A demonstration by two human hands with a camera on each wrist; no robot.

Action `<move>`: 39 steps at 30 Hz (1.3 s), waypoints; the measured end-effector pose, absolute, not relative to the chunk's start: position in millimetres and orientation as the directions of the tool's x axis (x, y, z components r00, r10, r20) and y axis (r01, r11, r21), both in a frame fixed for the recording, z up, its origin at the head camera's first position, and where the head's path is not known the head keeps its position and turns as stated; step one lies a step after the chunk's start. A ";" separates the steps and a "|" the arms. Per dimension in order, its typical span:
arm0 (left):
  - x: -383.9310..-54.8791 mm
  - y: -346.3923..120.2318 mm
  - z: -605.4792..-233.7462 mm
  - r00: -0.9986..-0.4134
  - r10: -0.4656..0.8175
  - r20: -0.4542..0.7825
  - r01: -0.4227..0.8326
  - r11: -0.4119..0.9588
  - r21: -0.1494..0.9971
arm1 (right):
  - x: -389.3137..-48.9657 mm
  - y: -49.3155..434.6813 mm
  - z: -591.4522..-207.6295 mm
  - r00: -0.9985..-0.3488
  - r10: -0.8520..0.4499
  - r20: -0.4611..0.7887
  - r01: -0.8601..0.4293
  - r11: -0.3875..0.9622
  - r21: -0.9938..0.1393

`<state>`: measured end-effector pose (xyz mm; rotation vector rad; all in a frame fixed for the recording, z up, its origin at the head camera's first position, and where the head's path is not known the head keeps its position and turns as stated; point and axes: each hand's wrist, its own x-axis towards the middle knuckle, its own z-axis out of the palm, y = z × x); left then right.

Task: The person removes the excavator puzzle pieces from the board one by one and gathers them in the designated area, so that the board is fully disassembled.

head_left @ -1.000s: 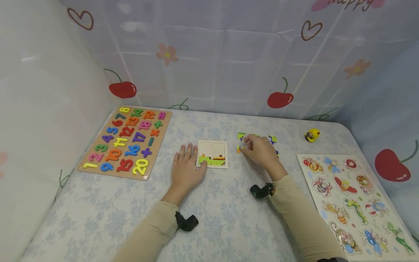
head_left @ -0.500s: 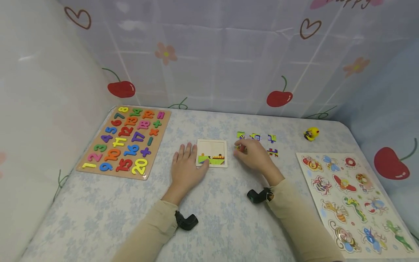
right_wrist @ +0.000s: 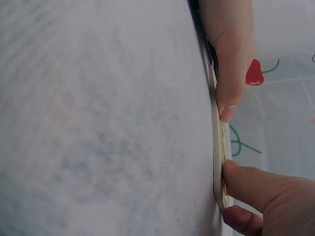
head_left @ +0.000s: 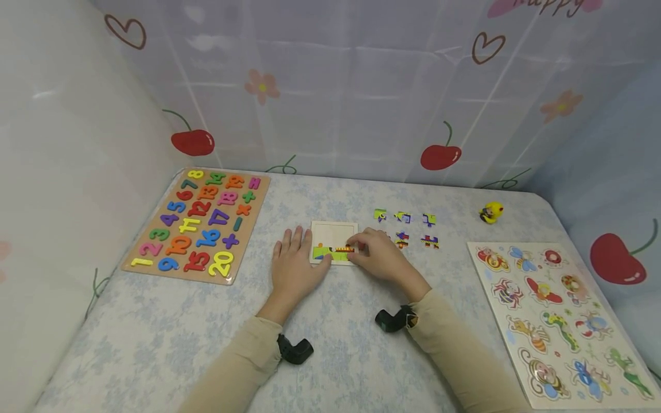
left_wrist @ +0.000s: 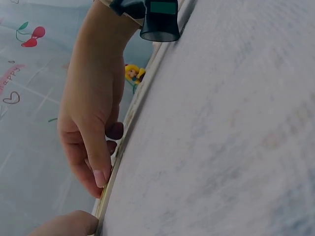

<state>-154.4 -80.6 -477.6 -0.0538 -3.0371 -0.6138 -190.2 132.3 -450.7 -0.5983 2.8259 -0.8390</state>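
Note:
A small square wooden puzzle tray [head_left: 334, 232] lies on the table, its lower strip filled with green and orange printed pieces. My left hand [head_left: 295, 268] rests flat along the tray's left side, thumb at its lower left edge. My right hand [head_left: 381, 256] is at the tray's lower right corner, thumb and index finger pinching at a puzzle piece there, which the fingers mostly hide. In the left wrist view the right thumb and index tips [left_wrist: 101, 178] meet the tray rim. The right wrist view has the left thumb [right_wrist: 226, 114] touching the tray's other end.
Several loose puzzle pieces [head_left: 403, 217] lie in two rows right of the tray; one is partly hidden behind the right hand. A number board [head_left: 206, 229] stands left, an insect board [head_left: 563, 321] right. A yellow toy figure [head_left: 491, 212] sits at the back right.
My right hand has moved left from the loose pieces to the tray's lower right corner. My left hand has stayed beside the tray.

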 end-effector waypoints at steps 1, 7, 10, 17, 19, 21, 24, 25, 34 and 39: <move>-154.3 -80.6 -477.9 -0.998 0.025 0.049 0.042 0.920 0.389 | -190.1 131.9 -451.0 -0.912 -0.411 -0.013 -0.335 0.760 -0.557; -154.5 -80.6 -478.3 -0.999 0.023 0.046 0.039 0.923 0.384 | -191.2 129.5 -454.1 -0.913 -0.408 -0.014 -0.321 0.738 -0.594; -154.9 -80.4 -478.7 -0.999 0.023 0.045 0.038 0.924 0.380 | -191.7 128.8 -455.2 -0.918 -0.397 -0.016 -0.300 0.719 -0.627; -155.5 -80.1 -480.9 -0.998 0.023 0.050 0.041 0.925 0.378 | -187.9 128.3 -452.2 -0.927 -0.373 -0.046 -0.225 0.649 -0.727; -155.4 -80.1 -481.2 -0.999 0.021 0.050 0.039 0.925 0.378 | -186.2 129.7 -450.1 -0.930 -0.365 -0.054 -0.208 0.640 -0.740; -155.3 -80.0 -481.1 -0.999 0.019 0.048 0.035 0.925 0.379 | -184.5 132.9 -447.5 -0.935 -0.351 -0.055 -0.194 0.634 -0.749; -155.0 -80.1 -481.0 -0.999 0.017 0.046 0.034 0.923 0.384 | -182.0 142.4 -443.8 -0.943 -0.327 -0.064 -0.166 0.629 -0.760; -154.8 -80.0 -480.8 -0.999 0.017 0.046 0.034 0.922 0.385 | -180.8 146.9 -442.6 -0.947 -0.315 -0.069 -0.154 0.629 -0.762; -153.4 -81.4 -481.2 -0.998 0.024 0.066 0.048 0.916 0.398 | -165.7 206.7 -438.4 -0.963 -0.246 -0.108 -0.089 0.670 -0.737; -152.9 -80.8 -480.9 -0.997 0.029 0.065 0.053 0.914 0.403 | -157.8 241.0 -435.2 -0.972 -0.194 -0.136 -0.044 0.713 -0.700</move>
